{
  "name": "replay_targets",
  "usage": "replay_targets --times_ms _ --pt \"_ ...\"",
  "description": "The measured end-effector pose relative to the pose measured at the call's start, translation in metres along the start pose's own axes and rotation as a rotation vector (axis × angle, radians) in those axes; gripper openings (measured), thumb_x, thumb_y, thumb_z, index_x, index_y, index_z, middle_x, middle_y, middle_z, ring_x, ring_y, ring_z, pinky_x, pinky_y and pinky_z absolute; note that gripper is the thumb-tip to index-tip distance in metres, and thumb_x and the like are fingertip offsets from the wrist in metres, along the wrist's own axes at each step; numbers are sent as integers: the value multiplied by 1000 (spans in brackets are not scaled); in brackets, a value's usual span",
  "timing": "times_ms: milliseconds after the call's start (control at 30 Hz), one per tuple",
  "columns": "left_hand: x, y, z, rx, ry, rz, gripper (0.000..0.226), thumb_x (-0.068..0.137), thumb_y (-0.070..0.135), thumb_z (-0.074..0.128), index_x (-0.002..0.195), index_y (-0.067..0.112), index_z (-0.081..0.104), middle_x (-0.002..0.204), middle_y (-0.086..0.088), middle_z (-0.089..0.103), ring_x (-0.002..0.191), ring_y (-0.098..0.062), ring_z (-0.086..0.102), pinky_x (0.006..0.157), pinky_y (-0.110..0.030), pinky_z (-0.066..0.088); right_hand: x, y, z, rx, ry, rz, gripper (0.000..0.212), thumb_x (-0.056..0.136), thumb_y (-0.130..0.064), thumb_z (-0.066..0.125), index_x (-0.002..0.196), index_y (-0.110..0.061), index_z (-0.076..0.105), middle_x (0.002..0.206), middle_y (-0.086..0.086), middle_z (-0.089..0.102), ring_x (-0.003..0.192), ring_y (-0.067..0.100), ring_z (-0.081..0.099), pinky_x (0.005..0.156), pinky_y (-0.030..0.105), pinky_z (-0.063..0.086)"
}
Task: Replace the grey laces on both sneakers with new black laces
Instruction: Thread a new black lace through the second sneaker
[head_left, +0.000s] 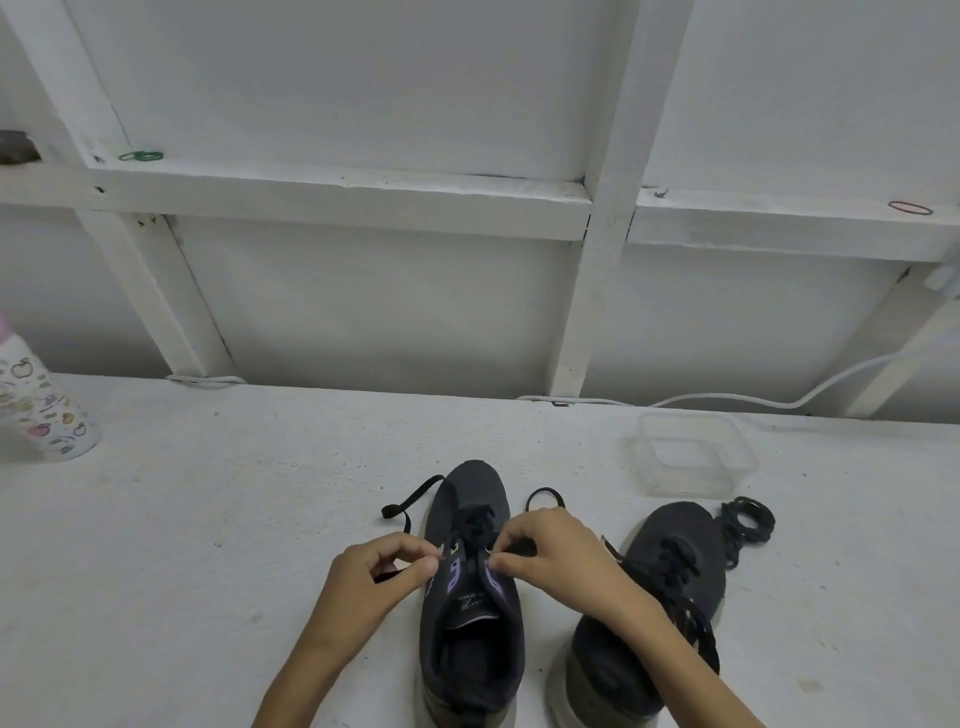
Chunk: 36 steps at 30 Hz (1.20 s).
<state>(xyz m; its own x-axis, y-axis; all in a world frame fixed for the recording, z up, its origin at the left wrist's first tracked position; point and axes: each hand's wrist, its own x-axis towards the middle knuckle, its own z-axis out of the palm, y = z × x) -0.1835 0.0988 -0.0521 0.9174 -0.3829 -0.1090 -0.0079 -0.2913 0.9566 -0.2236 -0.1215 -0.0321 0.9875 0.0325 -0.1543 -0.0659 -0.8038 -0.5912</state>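
Observation:
Two dark sneakers stand side by side on the white table, toes pointing away. The left sneaker (470, 587) has purple eyelet tabs and a black lace (410, 501) threaded through its lower eyelets, with loose ends trailing to either side of the toe. My left hand (382, 571) pinches the lace at the shoe's left eyelets. My right hand (550, 556) pinches the lace at the right eyelets. The right sneaker (660, 587) is laced in black. A coiled bundle of dark lace (745, 525) lies beside its toe.
A clear plastic container (693, 457) sits behind the right sneaker. A patterned bottle (39, 400) stands at the far left. A white cable (779, 400) runs along the table's back edge below a white framed wall.

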Motion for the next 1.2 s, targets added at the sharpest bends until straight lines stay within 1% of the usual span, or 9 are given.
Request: replay_targets --times_ms 300,433,567,667,800,900,1000,1100,1200 --pt "2 5 4 313 40 60 17 80 25 77 76 41 74 78 22 70 69 -4 61 66 -25 51 7 -11 8 18 26 -38 16 86 -42 62 93 -33 71 93 -12 56 86 6 56 76 29 49" --pt "3 14 6 487 41 101 9 80 32 74 76 40 73 80 29 67 72 8 57 59 -15 40 9 -15 10 20 -19 12 18 85 -35 60 95 -33 76 88 -12 50 83 7 54 66 24 41" --pt "8 24 8 674 5 158 6 83 39 68 83 42 73 81 24 65 77 9 54 57 -11 32 12 -12 12 253 -50 64 13 79 -21 67 82 -26 78 77 -2 64 69 6 55 70 34 51" --pt "13 28 9 782 -57 181 9 85 42 64 89 42 72 85 25 63 74 1 53 61 -11 34 12 -9 14 427 -49 78 12 79 -9 70 85 -13 79 74 4 63 61 4 53 62 20 44" --pt "23 24 6 591 -113 114 12 76 35 75 82 44 71 79 26 66 79 6 60 73 -19 48 12 -8 14 484 -75 78 12 80 -4 70 89 -5 78 69 7 62 50 -1 50 49 10 36" --pt "25 18 3 437 -157 97 22 71 26 78 81 43 69 78 22 69 79 2 64 81 -32 54 17 -6 16 486 -113 38 12 77 -10 71 86 -9 79 72 22 68 60 10 56 61 22 43" --pt "26 11 4 367 -179 111 21 78 21 78 83 40 69 81 18 72 82 -1 67 85 -37 54 18 -5 19 501 -116 50 12 73 -17 74 81 -11 80 67 9 68 62 10 56 65 28 44" --pt "22 6 7 307 -169 131 7 82 43 71 89 43 68 91 21 70 94 0 64 88 -29 52 16 -5 19 496 -92 60 6 78 -15 74 78 -10 77 70 3 63 62 8 52 64 22 42" --pt "15 4 12 367 -138 139 31 70 68 59 95 50 64 100 27 61 102 3 54 87 -20 45 15 -7 21 457 -86 61 15 81 -16 72 68 -22 71 68 -2 56 58 4 48 59 17 39"
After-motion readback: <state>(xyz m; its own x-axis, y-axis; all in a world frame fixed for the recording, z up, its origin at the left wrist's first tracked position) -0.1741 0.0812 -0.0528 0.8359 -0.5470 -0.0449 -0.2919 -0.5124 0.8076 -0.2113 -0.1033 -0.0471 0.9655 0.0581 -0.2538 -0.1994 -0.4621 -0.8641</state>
